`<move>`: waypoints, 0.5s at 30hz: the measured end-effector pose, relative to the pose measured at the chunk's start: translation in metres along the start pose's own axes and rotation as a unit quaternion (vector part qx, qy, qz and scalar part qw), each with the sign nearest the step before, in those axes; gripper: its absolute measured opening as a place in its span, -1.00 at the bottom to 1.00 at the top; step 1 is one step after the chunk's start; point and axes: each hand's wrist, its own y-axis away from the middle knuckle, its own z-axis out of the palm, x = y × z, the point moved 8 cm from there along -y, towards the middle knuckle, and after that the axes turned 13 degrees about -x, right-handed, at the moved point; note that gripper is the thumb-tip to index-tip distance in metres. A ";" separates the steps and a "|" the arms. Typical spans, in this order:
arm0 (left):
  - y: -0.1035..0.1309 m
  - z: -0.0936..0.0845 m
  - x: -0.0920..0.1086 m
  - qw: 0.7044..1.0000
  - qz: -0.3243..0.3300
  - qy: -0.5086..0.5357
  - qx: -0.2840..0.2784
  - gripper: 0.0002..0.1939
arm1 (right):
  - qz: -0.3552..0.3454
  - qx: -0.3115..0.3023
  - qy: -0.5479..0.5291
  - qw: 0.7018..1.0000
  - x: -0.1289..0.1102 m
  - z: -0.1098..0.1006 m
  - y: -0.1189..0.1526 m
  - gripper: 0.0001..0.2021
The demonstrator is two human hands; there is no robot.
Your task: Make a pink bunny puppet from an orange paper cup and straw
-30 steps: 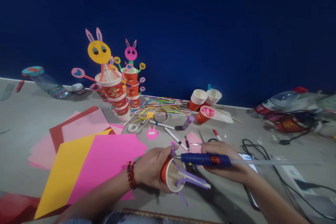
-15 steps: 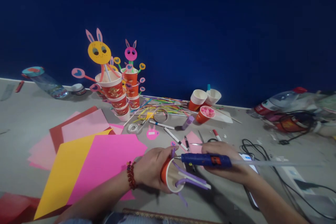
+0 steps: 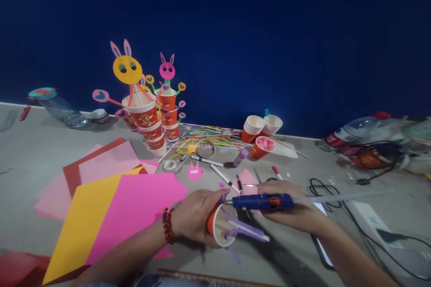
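My left hand (image 3: 197, 217) is wrapped round a red paper cup (image 3: 210, 224), tipped so its open mouth faces right. Purple straws (image 3: 247, 228) and a white one stick out of the cup. My thumb lies by a purple piece at the rim. In my right hand (image 3: 291, 204) is a blue hot glue gun (image 3: 262, 202), with a long clear glue stick (image 3: 343, 197) coming out of its back. The gun's nozzle points left and meets the cup's upper rim near my left thumb; whether it touches I cannot tell.
Bunny figures on stacked cups (image 3: 143, 116) stand at the back left. Coloured paper sheets (image 3: 134, 215) spread left. Loose straws (image 3: 212, 136), spare cups (image 3: 252, 128), a cup of pink scraps (image 3: 262, 147), markers (image 3: 225, 178) and a purple glue stick tube (image 3: 240, 158) lie ahead. Black cables (image 3: 367, 235) and a phone (image 3: 323, 246) are right.
The glue gun has shifted very slightly left and its rear glue stick now tilts up a little. My left hand and the cup stay nearly still.
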 end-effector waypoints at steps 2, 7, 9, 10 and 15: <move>0.000 -0.003 0.002 1.000 0.007 -0.003 0.008 0.12 | -0.002 0.001 -0.006 1.000 0.000 -0.001 0.000 -0.70; 0.000 -0.007 0.004 1.000 0.009 0.014 0.018 0.05 | -0.006 0.018 -0.065 0.998 0.008 -0.002 0.007 -0.68; 0.000 -0.007 0.003 1.000 0.008 0.021 0.018 0.06 | -0.001 0.031 -0.115 0.993 0.019 0.002 0.014 -0.69; 0.000 -0.006 0.003 1.000 0.009 0.023 0.020 0.06 | 0.008 0.042 -0.146 0.988 0.028 0.004 0.019 -0.70; 0.003 -0.008 -0.005 0.998 -0.014 0.061 0.031 0.07 | 0.111 0.207 -0.313 0.920 0.081 0.007 0.050 -0.63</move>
